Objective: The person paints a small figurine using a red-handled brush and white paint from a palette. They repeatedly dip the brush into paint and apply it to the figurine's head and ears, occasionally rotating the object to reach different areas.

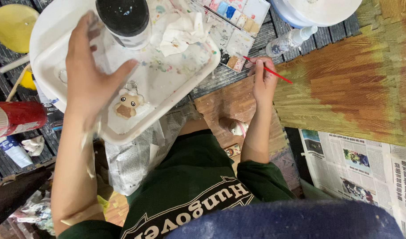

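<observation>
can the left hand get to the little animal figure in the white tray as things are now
Probably yes. The left hand lies open over the white tray, and the small animal figure sits uncovered just beside its thumb, with nothing between them.

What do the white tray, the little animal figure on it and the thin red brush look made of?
White tray: likely plastic, smooth, paint-smeared, rounded rim. Animal figure: looks like cast plaster or clay, matte tan paint, metal ring on top. Red brush in the right hand: thin lacquered handle, wood or plastic, cannot tell.

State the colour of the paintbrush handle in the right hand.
Red; the paintbrush shows best in the head view.
</observation>
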